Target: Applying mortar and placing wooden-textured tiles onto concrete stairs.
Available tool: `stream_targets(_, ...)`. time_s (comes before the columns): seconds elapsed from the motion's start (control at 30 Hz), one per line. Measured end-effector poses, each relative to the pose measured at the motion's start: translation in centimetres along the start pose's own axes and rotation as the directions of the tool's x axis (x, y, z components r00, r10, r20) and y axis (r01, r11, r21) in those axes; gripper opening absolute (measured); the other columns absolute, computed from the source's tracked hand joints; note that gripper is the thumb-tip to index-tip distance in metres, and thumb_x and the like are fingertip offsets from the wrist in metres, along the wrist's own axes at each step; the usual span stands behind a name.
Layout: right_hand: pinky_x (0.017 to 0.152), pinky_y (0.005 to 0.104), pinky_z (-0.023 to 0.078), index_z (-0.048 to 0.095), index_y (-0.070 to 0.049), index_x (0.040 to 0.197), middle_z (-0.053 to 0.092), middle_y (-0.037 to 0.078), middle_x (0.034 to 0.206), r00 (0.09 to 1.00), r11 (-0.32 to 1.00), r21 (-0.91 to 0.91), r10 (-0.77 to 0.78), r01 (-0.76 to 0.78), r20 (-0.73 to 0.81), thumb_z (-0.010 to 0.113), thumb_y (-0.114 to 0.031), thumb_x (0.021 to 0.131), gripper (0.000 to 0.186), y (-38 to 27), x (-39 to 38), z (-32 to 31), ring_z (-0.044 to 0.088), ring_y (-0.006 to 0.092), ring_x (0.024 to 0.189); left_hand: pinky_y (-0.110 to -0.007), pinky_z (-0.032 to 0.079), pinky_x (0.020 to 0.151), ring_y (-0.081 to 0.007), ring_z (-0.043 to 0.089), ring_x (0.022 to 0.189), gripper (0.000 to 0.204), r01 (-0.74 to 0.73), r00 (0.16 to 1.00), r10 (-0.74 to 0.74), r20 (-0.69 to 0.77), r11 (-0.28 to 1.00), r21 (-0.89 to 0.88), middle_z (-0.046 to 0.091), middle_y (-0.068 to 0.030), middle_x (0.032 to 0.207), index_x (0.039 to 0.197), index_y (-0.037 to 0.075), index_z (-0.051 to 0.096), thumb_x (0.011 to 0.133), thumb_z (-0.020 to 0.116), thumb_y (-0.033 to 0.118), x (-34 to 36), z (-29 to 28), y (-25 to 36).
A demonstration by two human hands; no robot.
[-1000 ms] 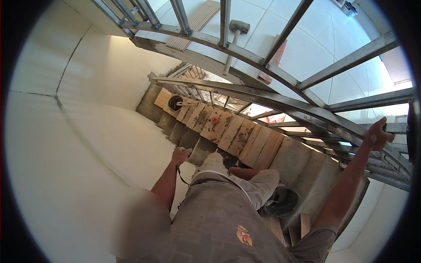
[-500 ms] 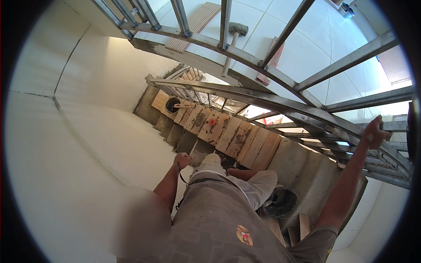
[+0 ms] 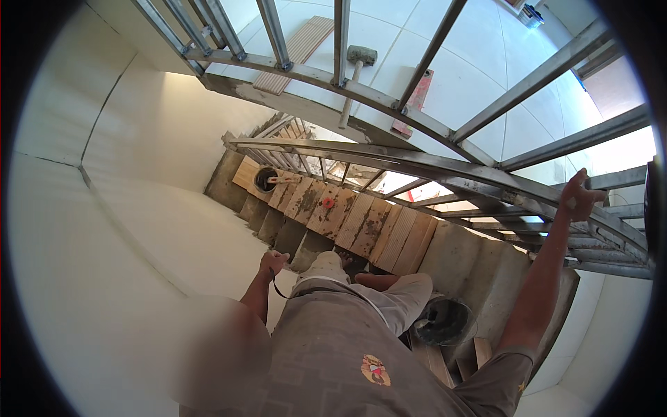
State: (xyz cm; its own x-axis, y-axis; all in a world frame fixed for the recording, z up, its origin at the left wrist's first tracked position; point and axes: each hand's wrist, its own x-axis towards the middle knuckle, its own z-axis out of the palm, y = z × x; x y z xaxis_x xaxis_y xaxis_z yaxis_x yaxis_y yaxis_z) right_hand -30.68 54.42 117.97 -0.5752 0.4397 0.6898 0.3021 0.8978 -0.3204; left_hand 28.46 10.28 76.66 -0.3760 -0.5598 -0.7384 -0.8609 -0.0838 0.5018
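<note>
Out at the right, my right hand (image 3: 582, 198) is closed on the grey metal stair railing (image 3: 361, 149), with my arm stretched out to it. My left hand (image 3: 273, 262) is curled closed beside my left leg, near the pale wall (image 3: 187, 229); no object shows in its fingers. A thin dark strap hangs at that wrist. Below me, wood-look planks (image 3: 399, 233) stained with mortar lie along the concrete stairs, and a small red round thing (image 3: 328, 203) rests on them. Between my body and the right arm stands a black bucket (image 3: 448, 321).
Another black bucket (image 3: 265, 179) stands farther down the stairs. Beyond the upper metal railing (image 3: 379, 99), a mallet (image 3: 362, 55), a ribbed plank (image 3: 295, 54) and a reddish bar (image 3: 415, 101) lie on the white-tiled floor. Bare concrete steps (image 3: 472, 278) rise at the right.
The view has shifted slightly, so the stairs, railing and tools sit a little to the left. My right hand stays at the railing; my left hand stays curled by the wall.
</note>
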Motion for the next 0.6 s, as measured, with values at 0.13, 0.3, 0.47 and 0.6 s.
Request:
stream_targets(0.13,0.082,0.0515,0.053,0.035,0.004,0.123,0.069,0.026,0.095,0.999,0.999,-0.007,-0.046,0.046,0.01,0.061,-0.058,0.081,0.079,0.4,0.2,0.4,0.069,0.045,0.091,-0.032,0.051,0.066,-0.015,0.065,0.067,0.038,-0.053,0.998,0.053,0.047,0.999,-0.008,0.069,-0.0077,0.072,0.079,0.003,0.069,0.079,0.075,0.04,0.2,-0.2,0.9)
stream_targets(0.3,0.089,0.0527,0.05,0.032,0.002,0.127,0.065,0.029,0.105,0.995,0.996,0.087,-0.04,0.032,0.09,0.063,-0.058,0.081,0.082,-0.3,-0.2,-0.9,0.066,0.0462,0.099,-0.033,0.052,0.067,-0.0155,0.065,0.068,0.039,-0.05,0.998,0.049,0.024,0.998,0.033,0.069,-0.0075,0.072,0.078,0.003,0.068,0.078,0.076,0.041,0.7,-0.4,1.0)
stream_targets(0.47,0.089,0.0512,0.051,0.032,0.002,0.125,0.067,0.027,0.106,0.991,0.991,0.124,-0.058,0.043,0.119,0.063,-0.053,0.081,0.077,-0.3,-0.7,-2.0,0.067,0.0441,0.099,-0.029,0.048,0.055,-0.0111,0.058,0.06,0.037,-0.088,0.996,0.087,0.024,0.995,0.044,0.066,-0.0053,0.07,0.079,0.002,0.066,0.081,0.077,0.037,0.6,-0.2,1.0)
stream_targets(0.6,0.091,0.0483,0.051,0.031,0.002,0.128,0.067,0.026,0.112,0.985,0.981,0.187,-0.084,0.056,0.148,0.062,-0.049,0.082,0.075,-0.6,-1.0,-2.8,0.067,0.0418,0.102,-0.033,0.052,0.066,-0.0134,0.063,0.068,0.033,-0.052,0.997,0.05,0.056,0.998,0.04,0.068,-0.0057,0.072,0.077,0.003,0.065,0.08,0.077,0.034,0.4,0.2,1.0)
